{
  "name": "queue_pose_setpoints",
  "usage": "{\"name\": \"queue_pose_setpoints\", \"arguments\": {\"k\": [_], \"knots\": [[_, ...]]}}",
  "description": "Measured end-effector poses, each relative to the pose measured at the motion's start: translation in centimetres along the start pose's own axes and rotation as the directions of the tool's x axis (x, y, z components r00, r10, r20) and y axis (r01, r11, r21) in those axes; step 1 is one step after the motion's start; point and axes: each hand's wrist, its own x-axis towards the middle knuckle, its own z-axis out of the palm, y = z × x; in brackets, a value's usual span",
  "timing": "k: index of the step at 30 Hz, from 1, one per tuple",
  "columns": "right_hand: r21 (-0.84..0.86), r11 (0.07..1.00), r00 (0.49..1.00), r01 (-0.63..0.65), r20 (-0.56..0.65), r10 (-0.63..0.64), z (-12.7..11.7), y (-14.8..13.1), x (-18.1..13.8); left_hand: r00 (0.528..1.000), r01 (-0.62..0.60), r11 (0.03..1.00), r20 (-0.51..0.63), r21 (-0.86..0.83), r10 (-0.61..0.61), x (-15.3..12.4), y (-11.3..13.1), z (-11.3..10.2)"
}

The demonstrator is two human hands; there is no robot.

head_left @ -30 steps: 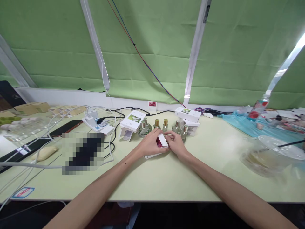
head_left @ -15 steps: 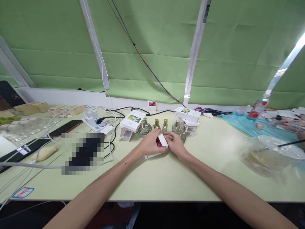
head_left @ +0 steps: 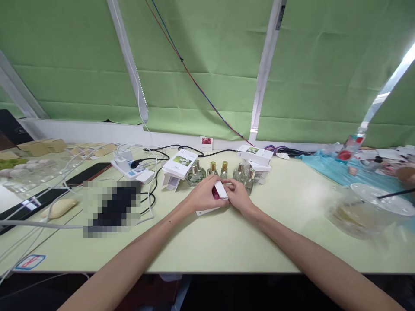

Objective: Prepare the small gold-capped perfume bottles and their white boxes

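Box (head_left: 221, 189) low at table (head_left: 233, 244), just in front of bottles (head_left: 240, 174), clasped in part-curled left hand (head_left: 203, 192), with right hand (head_left: 239, 195), fingers bent, at its right end, hold there not discernible: best to steady base, press lightly, and avoid creasing edges or nudging bottles.

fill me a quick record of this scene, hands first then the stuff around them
left hand: wrapped around a white box with a dark pink picture
right hand: fingers at the box's right end, exact grip hidden
just beyond hands: gold-capped bottles, upright
left of bottles: white-flower carton
far left: cables, power strip
far right: blue cloth, lidded clear cup
surface: pale table
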Motion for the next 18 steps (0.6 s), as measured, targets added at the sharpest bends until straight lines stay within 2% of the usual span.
{"name": "queue_pose_setpoints", "arguments": {"k": [11,14,18], "knots": [[-0.005,1.0,1.0,0.001,0.013,-0.001,-0.13,-0.41,-0.25,1.0,-0.007,1.0,-0.016,-0.017,0.007,-0.03,-0.18,0.04],[-0.061,0.998,0.999,0.034,-0.04,-0.036,-0.26,-0.72,-0.33,1.0,-0.006,1.0,-0.028,-0.031,0.005,-0.05,-0.26,0.13],[-0.114,0.985,0.971,0.133,-0.186,-0.153,-0.56,-0.9,-0.17,0.998,-0.016,0.997,-0.055,-0.069,0.012,-0.03,-0.21,0.33]]}}
